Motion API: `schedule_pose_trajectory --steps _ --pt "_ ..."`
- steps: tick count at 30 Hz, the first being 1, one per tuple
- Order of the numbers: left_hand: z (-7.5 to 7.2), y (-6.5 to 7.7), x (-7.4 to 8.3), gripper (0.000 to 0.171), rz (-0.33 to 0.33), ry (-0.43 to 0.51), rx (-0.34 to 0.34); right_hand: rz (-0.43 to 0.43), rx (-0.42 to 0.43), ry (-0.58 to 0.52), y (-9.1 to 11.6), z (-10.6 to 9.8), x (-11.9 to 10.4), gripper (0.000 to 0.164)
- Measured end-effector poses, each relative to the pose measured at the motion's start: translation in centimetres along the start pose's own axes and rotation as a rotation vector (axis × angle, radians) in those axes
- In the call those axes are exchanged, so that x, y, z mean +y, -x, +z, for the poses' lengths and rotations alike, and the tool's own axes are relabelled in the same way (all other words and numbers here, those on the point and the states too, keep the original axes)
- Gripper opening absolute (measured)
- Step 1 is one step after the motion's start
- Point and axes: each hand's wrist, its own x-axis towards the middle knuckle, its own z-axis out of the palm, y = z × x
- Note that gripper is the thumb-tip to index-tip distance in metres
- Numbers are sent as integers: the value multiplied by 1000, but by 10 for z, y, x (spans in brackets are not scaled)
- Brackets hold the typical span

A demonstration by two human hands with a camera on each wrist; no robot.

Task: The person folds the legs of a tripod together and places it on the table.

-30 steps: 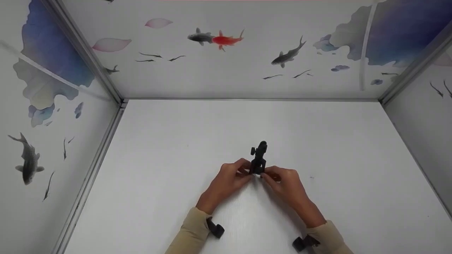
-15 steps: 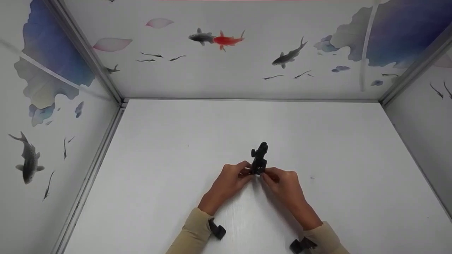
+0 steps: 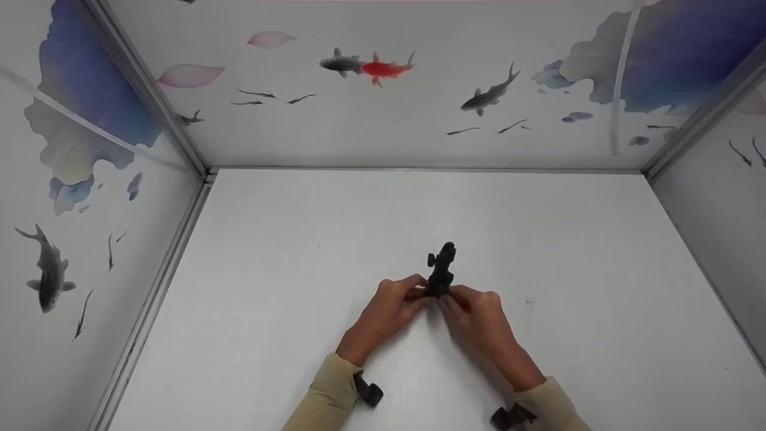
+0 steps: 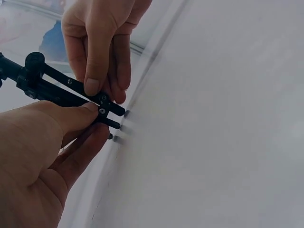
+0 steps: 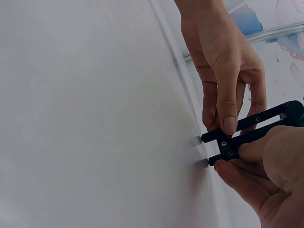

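A small black tripod (image 3: 443, 263) stands upright near the middle of the white table, a little knob (image 3: 431, 260) sticking out on its left. My left hand (image 3: 390, 306) pinches the lower part of one leg between thumb and fingers. From the other side, my right hand (image 3: 483, 312) grips another leg low down. In the left wrist view the tripod's leg tips (image 4: 119, 125) point at the tabletop, right at its surface. Slim legs with joint screws show in the right wrist view, where the leg tip (image 5: 205, 138) is close over its reflection. Fingers hide parts of the legs.
The white tabletop (image 3: 287, 239) spreads around both hands. A back panel (image 3: 383, 131) and a left panel (image 3: 78, 251) with painted fish and petals enclose it, joined by grey metal rails (image 3: 155, 102). Black wrist devices (image 3: 370, 394) sit at both tan sleeves (image 3: 326, 389).
The tripod has shifted slightly right and toward me, both hands staying on its legs. The light gap seen between its lower legs has closed up in the head view.
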Motion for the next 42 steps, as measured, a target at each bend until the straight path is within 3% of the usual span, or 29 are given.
schedule_pose_trajectory --steps 13,20,28,35,42 --pt "4 -1 -2 23 -18 -21 48 0 -20 -48 2 2 -4 8" --pt "6 -1 -3 29 -13 -43 58 -20 -3 -70 3 6 -5 13" --pt "0 4 -4 37 14 46 62 9 -47 -128 3 -2 0 15" --pt "-3 8 -3 48 10 134 9 63 31 -91 0 -13 7 18" --pt "2 5 -3 49 37 128 66 35 24 -79 -3 -13 8 22"
